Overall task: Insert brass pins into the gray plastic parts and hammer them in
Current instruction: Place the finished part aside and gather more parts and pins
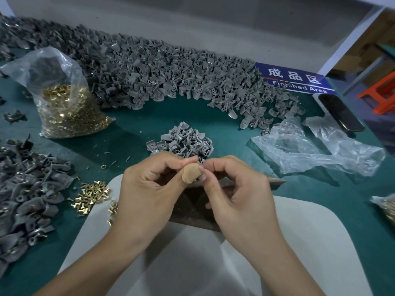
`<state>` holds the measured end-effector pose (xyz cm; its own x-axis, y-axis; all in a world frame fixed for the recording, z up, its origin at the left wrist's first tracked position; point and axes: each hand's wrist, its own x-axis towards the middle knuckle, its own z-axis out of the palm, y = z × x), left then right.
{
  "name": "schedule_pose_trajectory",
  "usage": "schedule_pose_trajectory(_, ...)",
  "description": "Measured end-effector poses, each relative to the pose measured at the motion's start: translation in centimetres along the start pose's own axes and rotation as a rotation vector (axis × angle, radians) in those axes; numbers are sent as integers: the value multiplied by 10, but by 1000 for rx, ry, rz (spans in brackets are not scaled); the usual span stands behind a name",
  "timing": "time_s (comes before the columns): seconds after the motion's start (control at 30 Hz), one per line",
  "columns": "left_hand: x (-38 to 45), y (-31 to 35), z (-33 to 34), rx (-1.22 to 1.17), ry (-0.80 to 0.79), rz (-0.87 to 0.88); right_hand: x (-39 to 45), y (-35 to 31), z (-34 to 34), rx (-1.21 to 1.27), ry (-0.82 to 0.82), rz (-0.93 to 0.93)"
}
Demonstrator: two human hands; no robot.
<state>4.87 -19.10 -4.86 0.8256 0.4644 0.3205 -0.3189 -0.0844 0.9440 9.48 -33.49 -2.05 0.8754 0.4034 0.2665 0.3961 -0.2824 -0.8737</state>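
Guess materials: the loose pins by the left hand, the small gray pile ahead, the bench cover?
Loose pins: bright yellow metal, shiny glints, so likely brass.
Small gray pile: matte, uniform gray moulded shapes with holes, which looks like plastic.
Bench cover: flat, dull teal sheet, no weave visible; possibly rubber or vinyl mat, can't confirm.

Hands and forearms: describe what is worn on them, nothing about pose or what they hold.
Both forearms are bare, with no sleeves, gloves, watch or rings in view. The left hand has a tan adhesive bandage wrapped round its thumb tip. The right hand wears nothing.
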Motion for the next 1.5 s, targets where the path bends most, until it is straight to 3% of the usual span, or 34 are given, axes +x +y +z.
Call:
schedule_pose_trajectory(0.3,1,5,2,-47,37,-31,1,-6,2,267,-1,145)
schedule_pose_trajectory(0.47,3,8,3,-91,-3,-77,3,0,-4,14,26,-16)
schedule_pose_trajectory(0.6,2,6,3,-125,-16,-68,4,3,-6,-50,46,-94)
schedule_pose_trajectory(0.93,4,-2,-1,-75,-93,-50,7,11,-14,-57,-75,-63)
schedule_pose_trajectory(1.13,8,-2,-1,-50,-78,-75,7,10,-9,20,-41,-5)
schedule_pose_trajectory(1.5,13,-3,-3,-172,-123,-180,11,11,-13,-74,-26,-75)
